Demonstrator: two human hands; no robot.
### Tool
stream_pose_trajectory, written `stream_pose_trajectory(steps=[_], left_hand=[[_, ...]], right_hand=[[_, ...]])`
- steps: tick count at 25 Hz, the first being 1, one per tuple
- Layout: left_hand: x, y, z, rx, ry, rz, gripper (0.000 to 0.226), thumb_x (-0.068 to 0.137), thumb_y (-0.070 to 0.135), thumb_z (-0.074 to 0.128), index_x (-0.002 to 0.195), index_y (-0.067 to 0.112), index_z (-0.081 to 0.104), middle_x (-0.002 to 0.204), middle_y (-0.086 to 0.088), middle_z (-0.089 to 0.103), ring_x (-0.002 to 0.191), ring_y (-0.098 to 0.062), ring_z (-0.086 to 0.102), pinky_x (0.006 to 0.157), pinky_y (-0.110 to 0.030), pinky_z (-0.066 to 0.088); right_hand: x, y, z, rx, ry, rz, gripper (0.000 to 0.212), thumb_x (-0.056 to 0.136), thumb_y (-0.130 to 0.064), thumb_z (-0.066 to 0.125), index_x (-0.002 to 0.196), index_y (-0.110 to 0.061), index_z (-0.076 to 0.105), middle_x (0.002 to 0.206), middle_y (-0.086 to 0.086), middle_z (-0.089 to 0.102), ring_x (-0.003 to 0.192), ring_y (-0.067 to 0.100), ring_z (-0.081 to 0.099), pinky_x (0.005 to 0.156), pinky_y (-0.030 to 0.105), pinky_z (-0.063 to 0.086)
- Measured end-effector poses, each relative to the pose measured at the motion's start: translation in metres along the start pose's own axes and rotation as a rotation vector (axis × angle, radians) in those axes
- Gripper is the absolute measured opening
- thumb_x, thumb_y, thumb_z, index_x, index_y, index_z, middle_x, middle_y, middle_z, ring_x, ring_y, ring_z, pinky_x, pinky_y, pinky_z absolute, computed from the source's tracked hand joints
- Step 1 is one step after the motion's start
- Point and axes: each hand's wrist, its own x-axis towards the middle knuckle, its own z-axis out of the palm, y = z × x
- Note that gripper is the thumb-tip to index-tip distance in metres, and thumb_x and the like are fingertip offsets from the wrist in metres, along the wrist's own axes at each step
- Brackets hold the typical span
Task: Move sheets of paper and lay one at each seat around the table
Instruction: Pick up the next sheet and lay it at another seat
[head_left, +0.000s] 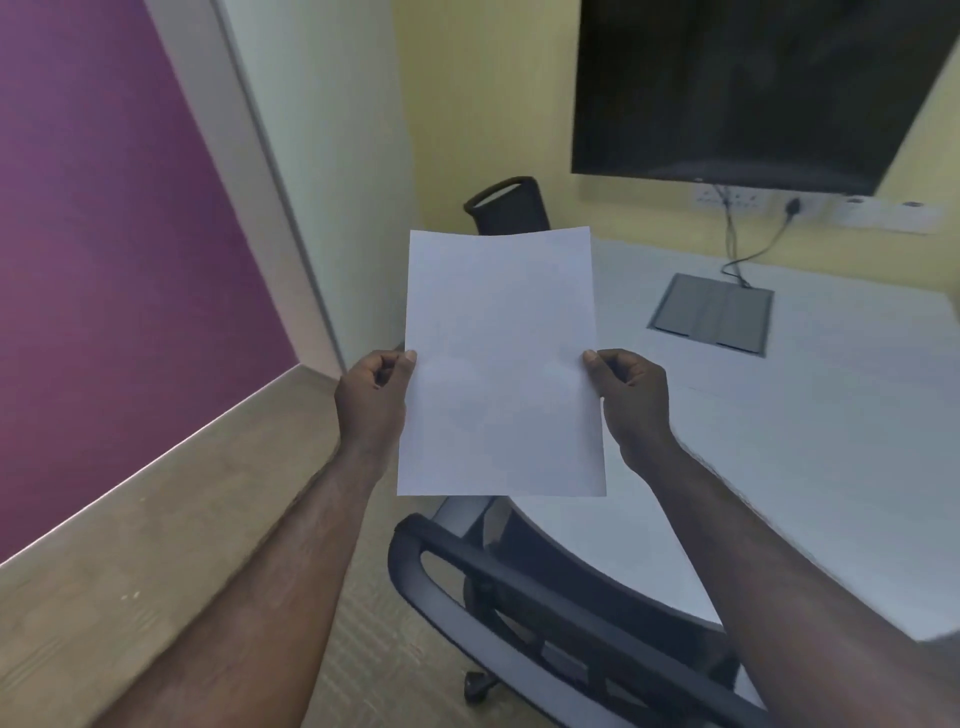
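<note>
A blank white sheet of paper (501, 364) hangs in the air in front of me, held upright by both sides. My left hand (371, 397) pinches its left edge between thumb and fingers. My right hand (631, 400) pinches its right edge the same way. The sheet is above the left rim of the white table (805, 415), over the gap between table and chairs. I cannot tell whether it is one sheet or more.
A black office chair (545, 613) is tucked against the table just below the paper. A second black chair (511, 208) stands at the far end. A grey cable hatch (711, 314) sits in the tabletop. A dark screen (753, 88) hangs on the yellow wall, cables dangling beneath it.
</note>
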Motion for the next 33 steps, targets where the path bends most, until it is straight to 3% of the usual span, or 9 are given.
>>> stream_pose_trajectory(steps=[2, 6, 10, 13, 17, 22, 27, 33], left_hand=[[0.011, -0.003, 0.018, 0.015, -0.072, 0.037, 0.017, 0.092, 0.03, 0.064, 0.082, 0.018, 0.07, 0.077, 0.005, 0.069, 0.069, -0.007, 0.062, 0.066, -0.026, 0.051], [0.033, -0.018, 0.069, 0.012, -0.234, 0.031, 0.021, 0.091, 0.033, 0.065, 0.087, 0.013, 0.072, 0.08, 0.0, 0.071, 0.073, -0.015, 0.065, 0.069, -0.033, 0.053], [0.043, -0.032, 0.128, 0.016, -0.375, 0.056, 0.016, 0.091, 0.031, 0.065, 0.077, 0.026, 0.066, 0.074, 0.004, 0.065, 0.071, -0.014, 0.058, 0.067, -0.032, 0.05], [0.049, -0.047, 0.175, 0.028, -0.447, 0.032, 0.017, 0.091, 0.033, 0.065, 0.079, 0.021, 0.068, 0.071, 0.007, 0.062, 0.069, -0.012, 0.055, 0.068, -0.028, 0.048], [0.053, -0.072, 0.23, 0.064, -0.523, -0.013, 0.018, 0.091, 0.035, 0.064, 0.083, 0.02, 0.069, 0.078, 0.004, 0.065, 0.073, -0.013, 0.057, 0.071, -0.027, 0.049], [0.065, -0.112, 0.285, 0.093, -0.612, -0.059, 0.022, 0.091, 0.034, 0.064, 0.083, 0.014, 0.069, 0.075, 0.003, 0.063, 0.07, -0.014, 0.056, 0.072, -0.029, 0.048], [0.075, -0.153, 0.325, 0.134, -0.667, -0.104, 0.021, 0.09, 0.035, 0.065, 0.078, 0.018, 0.067, 0.071, 0.008, 0.061, 0.071, -0.013, 0.056, 0.071, -0.025, 0.045], [0.077, -0.207, 0.358, 0.204, -0.731, -0.125, 0.024, 0.09, 0.033, 0.064, 0.081, 0.011, 0.068, 0.069, 0.009, 0.06, 0.07, -0.012, 0.054, 0.067, -0.022, 0.043]], right_hand=[[0.005, 0.006, -0.009, -0.035, 0.074, 0.008, 0.017, 0.089, -0.026, 0.066, 0.081, -0.012, 0.073, 0.08, 0.0, 0.074, 0.067, 0.007, 0.064, 0.064, 0.025, 0.049], [0.017, 0.023, -0.043, -0.093, 0.24, 0.04, 0.02, 0.088, -0.031, 0.066, 0.081, -0.014, 0.073, 0.084, 0.003, 0.075, 0.072, 0.012, 0.065, 0.07, 0.032, 0.052], [0.033, 0.045, -0.081, -0.153, 0.354, 0.061, 0.02, 0.089, -0.032, 0.065, 0.082, -0.015, 0.073, 0.083, -0.002, 0.073, 0.073, 0.01, 0.062, 0.07, 0.028, 0.048], [0.049, 0.067, -0.106, -0.172, 0.425, 0.096, 0.019, 0.089, -0.031, 0.065, 0.083, -0.015, 0.073, 0.083, -0.004, 0.073, 0.075, 0.009, 0.063, 0.073, 0.027, 0.049], [0.071, 0.103, -0.133, -0.218, 0.484, 0.164, 0.02, 0.089, -0.034, 0.064, 0.082, -0.017, 0.072, 0.083, -0.005, 0.071, 0.076, 0.009, 0.062, 0.074, 0.028, 0.048], [0.099, 0.153, -0.161, -0.276, 0.493, 0.248, 0.029, 0.085, -0.041, 0.063, 0.08, -0.013, 0.071, 0.087, 0.006, 0.073, 0.081, 0.016, 0.063, 0.082, 0.041, 0.053], [0.113, 0.203, -0.168, -0.279, 0.53, 0.333, 0.03, 0.084, -0.043, 0.064, 0.076, -0.015, 0.069, 0.083, 0.004, 0.071, 0.078, 0.015, 0.06, 0.078, 0.039, 0.05], [0.119, 0.262, -0.173, -0.299, 0.589, 0.408, 0.033, 0.086, -0.037, 0.065, 0.072, -0.007, 0.065, 0.068, -0.005, 0.054, 0.064, 0.012, 0.046, 0.067, 0.029, 0.038]])
